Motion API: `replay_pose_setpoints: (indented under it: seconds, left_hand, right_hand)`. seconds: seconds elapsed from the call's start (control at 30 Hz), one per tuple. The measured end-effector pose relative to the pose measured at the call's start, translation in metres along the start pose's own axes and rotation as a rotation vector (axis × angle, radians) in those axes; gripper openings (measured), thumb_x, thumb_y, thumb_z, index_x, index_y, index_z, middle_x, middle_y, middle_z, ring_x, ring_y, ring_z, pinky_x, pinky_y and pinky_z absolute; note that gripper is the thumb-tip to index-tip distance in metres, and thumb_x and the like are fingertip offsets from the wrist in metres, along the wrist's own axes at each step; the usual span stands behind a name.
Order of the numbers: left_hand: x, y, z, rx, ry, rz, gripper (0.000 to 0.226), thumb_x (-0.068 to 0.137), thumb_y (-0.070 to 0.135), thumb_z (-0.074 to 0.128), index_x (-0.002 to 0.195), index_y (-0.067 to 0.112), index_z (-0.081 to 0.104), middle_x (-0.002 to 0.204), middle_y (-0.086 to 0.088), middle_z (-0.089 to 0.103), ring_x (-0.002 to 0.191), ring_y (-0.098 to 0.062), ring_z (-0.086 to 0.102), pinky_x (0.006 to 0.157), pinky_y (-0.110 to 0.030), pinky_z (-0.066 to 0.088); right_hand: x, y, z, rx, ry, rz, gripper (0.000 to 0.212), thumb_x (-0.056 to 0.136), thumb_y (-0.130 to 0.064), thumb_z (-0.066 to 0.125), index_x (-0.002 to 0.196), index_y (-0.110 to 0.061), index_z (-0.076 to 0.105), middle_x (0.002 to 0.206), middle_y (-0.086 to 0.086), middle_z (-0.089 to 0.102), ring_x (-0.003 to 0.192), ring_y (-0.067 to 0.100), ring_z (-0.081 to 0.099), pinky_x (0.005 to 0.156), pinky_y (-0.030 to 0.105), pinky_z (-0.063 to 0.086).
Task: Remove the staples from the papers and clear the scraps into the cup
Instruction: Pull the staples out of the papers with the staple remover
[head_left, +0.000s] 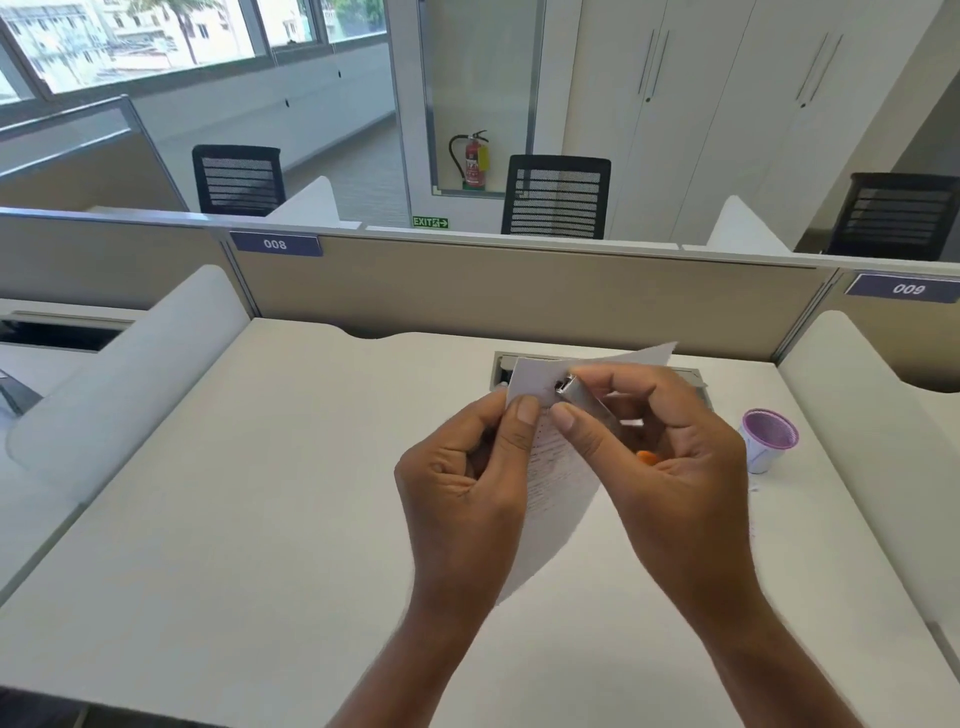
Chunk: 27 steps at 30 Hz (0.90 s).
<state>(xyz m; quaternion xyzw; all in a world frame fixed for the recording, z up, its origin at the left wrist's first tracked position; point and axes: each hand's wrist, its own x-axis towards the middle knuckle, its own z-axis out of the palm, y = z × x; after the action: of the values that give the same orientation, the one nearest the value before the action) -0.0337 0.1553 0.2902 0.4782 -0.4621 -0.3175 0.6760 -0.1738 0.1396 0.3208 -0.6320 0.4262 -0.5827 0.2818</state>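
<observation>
Forearms come in from the near edge, both hands raised over the middle of the white desk (249, 509). Left hand (467, 473) pinches the papers (558, 483) near their top left corner, thumb on the facing side, other fingers curled behind. Papers are held up off the desk between the two hands, tilted, printed lines on the facing sheet, far right corner sticking up past the right hand. Right hand (680, 467) is curled round a silver metal tool (582, 391), thumb tip lying just beside the left thumb on the papers. Tool tip sits on the papers' top left corner; small dark spot at the tip, can't tell if it's a staple. Orange bit of the tool (647, 457) shows inside the right palm. Cup (768, 439), purple rim and white body, stands upright on the desk to the right of the right hand, well apart from the papers; what is inside it can't be made out. A few tiny specks lie on the desk near the cup, too small to tell. Grey hatch (693, 375) is set into the desk at the far side, mostly hidden behind the papers and hands. Beige partition (467, 291) runs along the far edge with blue tags 008 (275, 244) at left and 009 (909, 289) at right. Beyond it: three black mesh chairs (556, 200), a red extinguisher (474, 158) on the floor, a green exit sign (430, 222), white cabinets (727, 104) far right, windows (156, 36) far left.
</observation>
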Motion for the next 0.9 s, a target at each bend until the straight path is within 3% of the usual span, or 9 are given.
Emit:
replay_pose_setpoints:
  seconds: [0.1,0.23,0.47,0.67,0.77,0.9]
  left_hand:
    - [0.007,0.005,-0.005,0.024,-0.027,0.004,0.017,0.107,0.017,0.071,0.108,0.017,0.087,0.094,0.002,0.085,0.086,-0.026,0.077,0.071,-0.044,0.062]
    - [0.015,0.013,-0.011,0.077,-0.086,0.033,0.015,0.107,0.019,0.072,0.107,0.017,0.088,0.093,0.0,0.085,0.085,-0.033,0.076,0.072,-0.05,0.062]
    - [0.02,0.029,-0.02,0.23,-0.167,0.152,0.015,0.107,0.021,0.073,0.108,0.02,0.088,0.093,0.009,0.085,0.085,-0.026,0.082,0.066,-0.048,0.064]
    - [0.024,0.036,-0.024,0.312,-0.194,0.196,0.013,0.106,0.02,0.075,0.107,0.021,0.088,0.094,0.015,0.085,0.086,-0.02,0.082,0.064,-0.041,0.064]
    - [0.025,0.039,-0.024,0.315,-0.21,0.201,0.013,0.105,0.018,0.076,0.108,0.021,0.088,0.095,0.018,0.085,0.087,-0.018,0.082,0.066,-0.039,0.064]
    - [0.028,0.04,-0.025,0.328,-0.214,0.202,0.013,0.104,0.018,0.077,0.108,0.021,0.089,0.096,0.019,0.085,0.087,-0.016,0.082,0.067,-0.038,0.064]
  right_hand:
    - [0.01,0.002,-0.011,-0.128,-0.042,-0.157,0.024,0.088,-0.015,0.088,0.111,-0.013,0.08,0.109,-0.002,0.075,0.103,0.021,0.073,0.082,0.025,0.059]
    - [0.019,0.002,-0.021,-0.197,-0.077,-0.243,0.028,0.082,-0.01,0.092,0.108,-0.009,0.083,0.106,0.005,0.075,0.103,0.014,0.073,0.087,0.016,0.055]
    - [0.028,-0.006,-0.032,-0.263,-0.11,-0.31,0.025,0.08,-0.013,0.094,0.101,-0.009,0.081,0.102,-0.001,0.077,0.098,0.017,0.075,0.085,0.026,0.058]
    - [0.032,-0.01,-0.037,-0.316,-0.145,-0.349,0.025,0.08,-0.009,0.093,0.103,-0.006,0.083,0.104,0.004,0.077,0.097,0.011,0.074,0.085,0.014,0.056]
    - [0.035,-0.011,-0.04,-0.331,-0.176,-0.387,0.025,0.082,-0.009,0.092,0.105,-0.006,0.083,0.106,0.006,0.076,0.096,0.013,0.075,0.084,0.019,0.06]
    - [0.04,-0.012,-0.044,-0.381,-0.204,-0.44,0.023,0.085,-0.013,0.091,0.106,-0.007,0.084,0.107,0.006,0.076,0.096,0.02,0.076,0.082,0.035,0.065]
